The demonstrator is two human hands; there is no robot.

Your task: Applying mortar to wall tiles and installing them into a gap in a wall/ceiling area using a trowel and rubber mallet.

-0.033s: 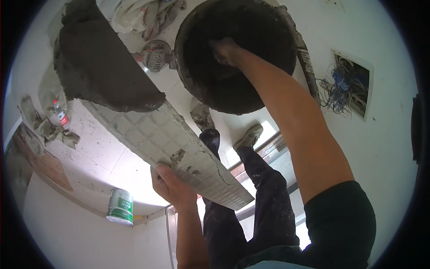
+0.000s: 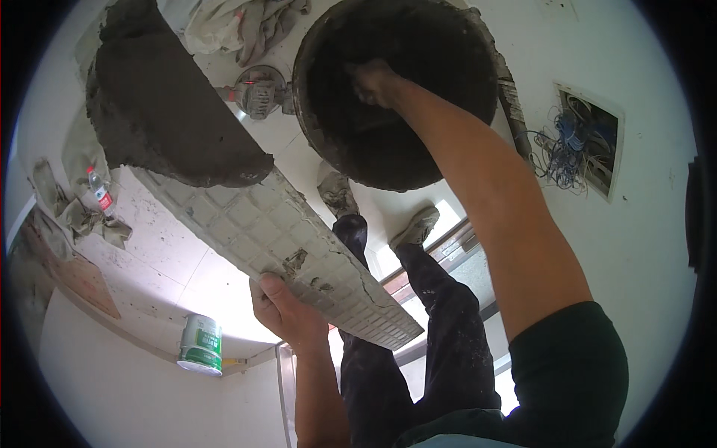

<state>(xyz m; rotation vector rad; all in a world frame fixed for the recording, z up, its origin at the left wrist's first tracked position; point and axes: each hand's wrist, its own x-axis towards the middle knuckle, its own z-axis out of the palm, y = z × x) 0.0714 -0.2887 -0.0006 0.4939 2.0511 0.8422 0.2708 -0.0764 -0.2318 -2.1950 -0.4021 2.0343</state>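
Note:
My left hand (image 2: pixel 291 317) grips the edge of a long tile (image 2: pixel 246 231), thumb on its grid-patterned back, the other fingers mostly hidden underneath. Thick dark grey mortar (image 2: pixel 164 112) covers the far left part of that back. The bare part has a crack and a few rough smears near my thumb. My right hand (image 2: pixel 373 84) reaches into a large round bucket (image 2: pixel 308 153) with a dark inside. Its fingers are curled; whatever they hold is lost in the shadow.
Beside the bucket lies a dusty power tool (image 2: pixel 259 95). Crumpled cloths (image 2: pixel 269 30) lie beyond it. At left are a plastic bottle (image 2: pixel 101 190) and dirty rags (image 2: pixel 82 216). A green-and-white can (image 2: pixel 202 345) stands lower left. Loose wires (image 2: pixel 569 142) hang from a wall box at right.

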